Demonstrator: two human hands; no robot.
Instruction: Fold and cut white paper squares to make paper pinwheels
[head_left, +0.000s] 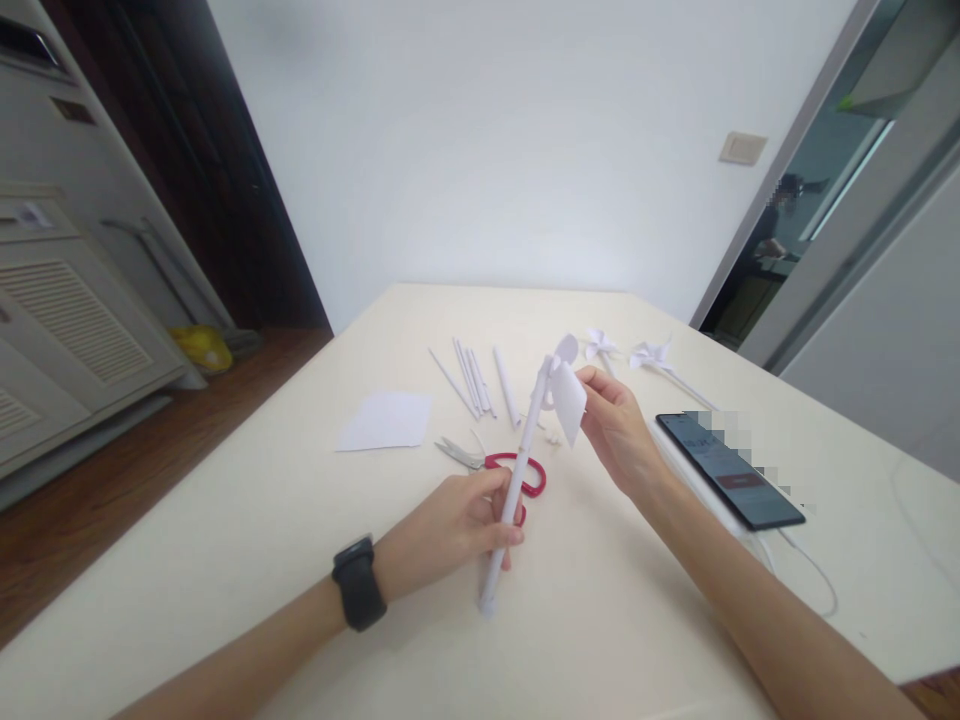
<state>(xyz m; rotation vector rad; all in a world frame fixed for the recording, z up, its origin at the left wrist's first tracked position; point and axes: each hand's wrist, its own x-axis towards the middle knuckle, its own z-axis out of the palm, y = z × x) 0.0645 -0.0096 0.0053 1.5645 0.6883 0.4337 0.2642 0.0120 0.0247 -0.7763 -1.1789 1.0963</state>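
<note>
1. The left hand [469, 520], just to the near side of the scissors [495, 460], had its fingers curled around the lower part of a paper stick [529, 427].
2. The right hand [619, 425], right of the scissors, had its fingertips at the right edge of the paper pinwheel head [570, 402]; whether they pinched it or only touched it, I could not tell.
3. The stick's long axis slanted across the red scissor handles, its foot on their near side, its top leaning away and rightward. The head sat at that top, beyond the scissors, left of the right fingertips, so the right hand was nearer to it.
4. Left of the scissors lay a paper sheet [386, 420]; beyond them, thin paper rolls [471, 380] and a thicker tube [506, 387].
5. Farther out, beyond and right of the scissors, were two pinwheels [651, 355]; a phone [724, 470] lay well to their right.
</note>
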